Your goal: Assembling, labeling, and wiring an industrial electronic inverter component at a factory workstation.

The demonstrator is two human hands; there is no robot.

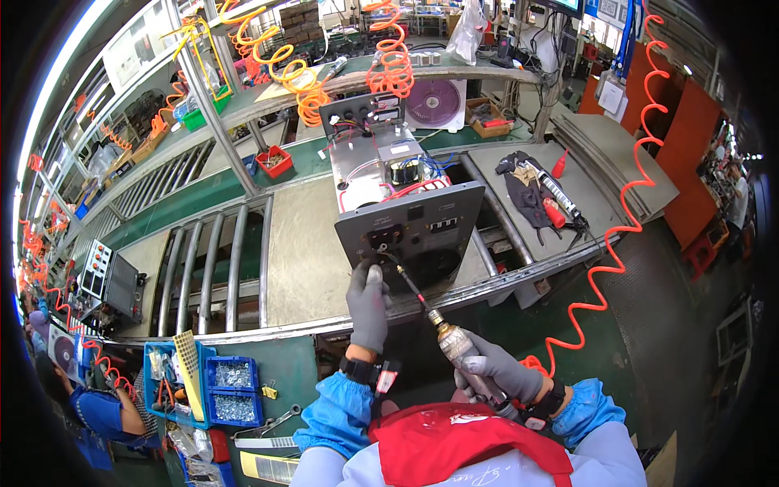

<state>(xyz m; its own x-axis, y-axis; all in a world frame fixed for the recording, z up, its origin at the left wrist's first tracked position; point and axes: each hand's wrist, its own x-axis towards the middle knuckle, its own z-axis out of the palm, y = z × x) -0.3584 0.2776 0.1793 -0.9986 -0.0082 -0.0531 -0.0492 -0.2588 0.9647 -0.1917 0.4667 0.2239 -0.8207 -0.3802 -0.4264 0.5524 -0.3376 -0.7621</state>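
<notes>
My right hand (501, 371), in a grey glove, is wrapped around a pneumatic screwdriver (457, 344). The tool's long thin bit points up and left to the dark panel (406, 227) of an open electrical unit. My left hand (369, 308), gloved too, is close against the panel's lower left, beside the bit's tip. Its fingers are drawn together, and what they pinch, if anything, is too small to make out. Behind the panel, the unit's metal chassis (357, 166) carries a transformer (403, 171) and coloured wires.
Steel rollers (235, 268) run along the bench to the left. Blue bins of small hardware (234, 374) stand at lower left, near a wrench (280, 422). Dark cloth and tools (540, 191) lie at right. A red coiled hose (596, 306) hangs there. Another person (101, 410) works far left.
</notes>
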